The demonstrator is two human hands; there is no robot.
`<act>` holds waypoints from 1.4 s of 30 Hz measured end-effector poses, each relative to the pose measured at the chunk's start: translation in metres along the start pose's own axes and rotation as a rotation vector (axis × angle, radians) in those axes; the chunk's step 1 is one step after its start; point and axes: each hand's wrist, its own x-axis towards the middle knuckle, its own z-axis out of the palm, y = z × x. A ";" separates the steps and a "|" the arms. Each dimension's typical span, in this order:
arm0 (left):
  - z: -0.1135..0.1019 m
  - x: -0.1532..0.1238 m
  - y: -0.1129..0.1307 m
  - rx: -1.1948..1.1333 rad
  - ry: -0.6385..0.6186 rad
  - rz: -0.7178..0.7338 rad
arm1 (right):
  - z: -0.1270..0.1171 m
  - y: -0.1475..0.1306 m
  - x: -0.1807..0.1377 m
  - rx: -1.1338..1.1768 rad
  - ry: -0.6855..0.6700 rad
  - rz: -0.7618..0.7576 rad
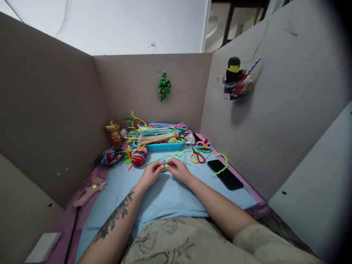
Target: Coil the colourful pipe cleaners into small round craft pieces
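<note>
My left hand (152,172) and my right hand (178,169) meet over the middle of the light blue cloth. Their fingers pinch a small multicoloured pipe-cleaner piece (162,161) between them; much of it is hidden by the fingertips. Pale green strands stretch away from it on both sides. Left of my hands sits a striped rainbow pipe-cleaner ball (139,157). To the right lie scissors (197,157) with red and yellow handles. A bright green pipe cleaner (224,165) curves over a black phone (225,175).
A blue tray (165,147) heaped with pipe cleaners (156,135) stands at the back. At left are a dark bowl (110,157) and a pink glue gun (90,191) with a cable. Grey panels (148,95) enclose three sides; a clear holder (238,88) hangs on the right one.
</note>
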 end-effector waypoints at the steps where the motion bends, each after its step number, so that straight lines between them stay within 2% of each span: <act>1: 0.000 0.000 0.001 -0.006 0.004 -0.005 | 0.001 -0.001 0.000 -0.015 0.014 -0.009; 9: 0.001 -0.002 0.008 0.034 0.006 -0.001 | 0.002 -0.004 -0.001 -0.075 -0.006 -0.041; 16: 0.001 -0.003 0.008 0.039 0.032 0.013 | 0.002 -0.006 -0.001 -0.070 0.007 0.007; 28: 0.000 -0.003 0.009 -0.018 0.087 -0.017 | 0.004 -0.001 0.002 0.113 -0.055 0.141; 34: -0.001 -0.004 0.012 0.047 0.143 -0.001 | 0.005 -0.001 0.004 0.244 -0.129 0.236; 42: 0.000 -0.003 0.012 -0.040 0.119 -0.031 | 0.005 -0.004 0.003 0.209 -0.006 0.137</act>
